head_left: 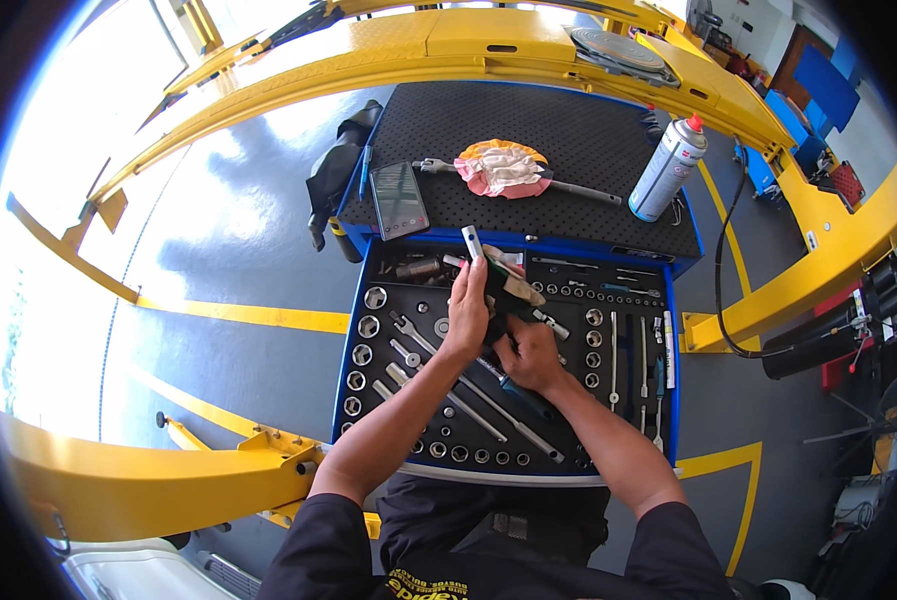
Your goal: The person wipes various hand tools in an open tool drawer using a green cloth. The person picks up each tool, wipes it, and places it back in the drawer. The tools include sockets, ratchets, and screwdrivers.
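My left hand (469, 305) is closed around a short silver tubular tool (472, 242), whose end sticks up above the fingers. A beige and dark cloth (519, 288) hangs between my two hands. My right hand (531, 352) is bent in with its fingers curled against the cloth's dark lower part. Both hands are over an open tool drawer (439, 467). Beneath my wrists lie long silver bars (514, 425) and a ratchet-like tool (409, 328). Large sockets (363, 355) line the drawer's left side, with smaller sockets (594, 338) to the right.
On the cabinet's black perforated top (449, 115) rest a phone (400, 200), a bundled rag (504, 168) on a long metal bar (584, 191), and a spray can (668, 168). Yellow lift beams (369, 55) surround the cabinet. A dark object (344, 170) hangs at its left side.
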A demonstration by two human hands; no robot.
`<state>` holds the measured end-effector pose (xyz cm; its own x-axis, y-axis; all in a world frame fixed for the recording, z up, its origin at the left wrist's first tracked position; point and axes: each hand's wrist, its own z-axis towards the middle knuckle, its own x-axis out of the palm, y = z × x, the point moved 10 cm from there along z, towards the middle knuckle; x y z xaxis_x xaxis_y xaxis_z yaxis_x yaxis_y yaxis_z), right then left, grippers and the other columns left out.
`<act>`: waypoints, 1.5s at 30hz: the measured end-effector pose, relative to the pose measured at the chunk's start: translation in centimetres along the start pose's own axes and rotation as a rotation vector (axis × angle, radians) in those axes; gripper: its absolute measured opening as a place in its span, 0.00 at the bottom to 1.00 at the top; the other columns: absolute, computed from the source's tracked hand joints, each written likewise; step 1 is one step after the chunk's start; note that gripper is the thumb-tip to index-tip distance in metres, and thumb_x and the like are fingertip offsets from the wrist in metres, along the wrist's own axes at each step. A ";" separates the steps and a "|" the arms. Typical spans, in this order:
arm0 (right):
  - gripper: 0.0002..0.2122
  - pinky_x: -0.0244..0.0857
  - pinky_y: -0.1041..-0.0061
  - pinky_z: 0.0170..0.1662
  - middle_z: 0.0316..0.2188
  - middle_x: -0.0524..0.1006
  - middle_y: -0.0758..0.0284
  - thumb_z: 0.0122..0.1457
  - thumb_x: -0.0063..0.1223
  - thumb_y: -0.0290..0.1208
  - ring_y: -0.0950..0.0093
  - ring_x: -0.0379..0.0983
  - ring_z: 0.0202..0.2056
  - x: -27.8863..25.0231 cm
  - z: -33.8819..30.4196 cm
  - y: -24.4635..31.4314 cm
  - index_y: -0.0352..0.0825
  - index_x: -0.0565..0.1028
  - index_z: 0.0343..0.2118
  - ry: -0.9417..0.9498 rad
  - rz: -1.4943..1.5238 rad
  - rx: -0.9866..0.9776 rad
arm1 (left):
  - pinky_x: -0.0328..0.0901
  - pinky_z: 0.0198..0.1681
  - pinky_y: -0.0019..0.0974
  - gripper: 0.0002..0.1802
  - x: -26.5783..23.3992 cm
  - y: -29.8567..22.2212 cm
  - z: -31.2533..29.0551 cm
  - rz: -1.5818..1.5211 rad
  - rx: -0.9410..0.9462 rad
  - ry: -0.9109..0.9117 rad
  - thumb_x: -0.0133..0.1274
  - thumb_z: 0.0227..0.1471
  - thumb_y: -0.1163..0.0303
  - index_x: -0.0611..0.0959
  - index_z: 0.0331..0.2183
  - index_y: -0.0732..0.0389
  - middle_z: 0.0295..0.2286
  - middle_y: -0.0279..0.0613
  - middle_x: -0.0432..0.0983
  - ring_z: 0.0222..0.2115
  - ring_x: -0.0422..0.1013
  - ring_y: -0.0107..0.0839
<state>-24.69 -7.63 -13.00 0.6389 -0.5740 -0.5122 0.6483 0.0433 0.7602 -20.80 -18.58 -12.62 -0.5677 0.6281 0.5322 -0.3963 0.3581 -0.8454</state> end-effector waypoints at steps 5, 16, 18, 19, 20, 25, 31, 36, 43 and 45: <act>0.07 0.71 0.60 0.28 0.21 0.78 0.56 0.60 0.60 0.33 0.53 0.78 0.25 -0.3 0.4 1.3 0.34 0.78 0.32 0.016 0.000 -0.046 | 0.76 0.44 0.39 0.25 -1.5 -1.2 0.7 -0.076 0.046 -0.035 0.37 0.75 0.52 0.79 0.43 0.64 0.36 0.46 0.83 0.34 0.80 0.34; 0.08 0.71 0.57 0.29 0.23 0.79 0.55 0.60 0.60 0.33 0.52 0.78 0.25 0.3 0.1 1.3 0.34 0.80 0.36 0.039 -0.063 -0.105 | 0.77 0.42 0.39 0.23 -1.3 -0.9 0.7 -0.162 0.050 -0.022 0.39 0.75 0.51 0.76 0.43 0.61 0.36 0.42 0.80 0.35 0.79 0.32; 0.08 0.71 0.57 0.29 0.22 0.79 0.55 0.60 0.60 0.33 0.52 0.78 0.25 -0.2 0.0 0.9 0.34 0.80 0.36 -0.009 -0.033 -0.090 | 0.76 0.42 0.39 0.21 -0.9 -0.3 0.4 -0.113 0.032 -0.031 0.38 0.75 0.53 0.76 0.43 0.61 0.36 0.43 0.81 0.35 0.79 0.32; 0.08 0.71 0.57 0.29 0.23 0.79 0.55 0.60 0.60 0.33 0.52 0.78 0.25 -0.1 0.0 0.8 0.34 0.80 0.36 -0.011 -0.020 -0.089 | 0.75 0.43 0.39 0.21 -0.9 -0.2 0.4 -0.112 0.020 -0.023 0.38 0.76 0.54 0.77 0.43 0.61 0.37 0.43 0.81 0.36 0.78 0.32; 0.08 0.71 0.57 0.29 0.23 0.79 0.55 0.60 0.60 0.33 0.52 0.78 0.25 -0.2 0.1 0.9 0.34 0.80 0.37 -0.013 -0.009 -0.087 | 0.75 0.43 0.39 0.21 -0.8 -0.3 0.4 -0.112 0.008 -0.014 0.38 0.76 0.55 0.77 0.43 0.61 0.37 0.44 0.81 0.36 0.78 0.33; 0.09 0.71 0.58 0.29 0.26 0.79 0.54 0.60 0.60 0.33 0.52 0.79 0.27 -0.2 0.5 1.8 0.34 0.79 0.37 0.066 -0.016 -0.064 | 0.78 0.39 0.40 0.23 -3.2 -1.8 1.6 -0.252 0.050 -0.118 0.40 0.74 0.49 0.75 0.40 0.60 0.33 0.42 0.79 0.32 0.79 0.35; 0.09 0.71 0.59 0.29 0.27 0.80 0.54 0.60 0.60 0.34 0.52 0.78 0.27 0.3 0.1 1.2 0.34 0.79 0.38 0.063 -0.047 -0.089 | 0.76 0.42 0.39 0.21 -1.8 -1.1 0.6 -0.175 0.035 -0.091 0.40 0.75 0.51 0.76 0.42 0.59 0.35 0.42 0.80 0.34 0.78 0.33; 0.08 0.70 0.58 0.28 0.23 0.78 0.54 0.60 0.60 0.33 0.51 0.77 0.25 -0.3 0.1 1.0 0.34 0.80 0.36 -0.024 0.002 -0.095 | 0.75 0.42 0.36 0.20 -0.9 -1.4 0.5 -0.103 0.045 -0.035 0.41 0.74 0.53 0.77 0.44 0.60 0.35 0.42 0.81 0.35 0.78 0.32; 0.10 0.67 0.59 0.24 0.17 0.76 0.54 0.65 0.56 0.33 0.53 0.77 0.21 0.5 0.3 2.4 0.33 0.77 0.29 0.082 -0.065 -0.112 | 0.73 0.45 0.38 0.25 -6.7 -2.1 2.4 -0.479 0.057 -0.223 0.39 0.73 0.45 0.75 0.52 0.55 0.39 0.39 0.78 0.36 0.75 0.30; 0.09 0.69 0.57 0.27 0.21 0.77 0.55 0.64 0.56 0.34 0.51 0.77 0.23 0.5 0.0 1.3 0.35 0.79 0.32 0.096 -0.066 -0.055 | 0.71 0.54 0.42 0.33 -4.3 -1.6 1.8 -0.562 0.003 -0.129 0.35 0.73 0.43 0.73 0.60 0.59 0.48 0.44 0.78 0.44 0.76 0.34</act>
<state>-23.54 -7.89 -12.24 0.6291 -0.4962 -0.5984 0.7103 0.0541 0.7019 -18.97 -23.13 -13.47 -0.3531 0.2523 0.9009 -0.6644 0.6104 -0.4313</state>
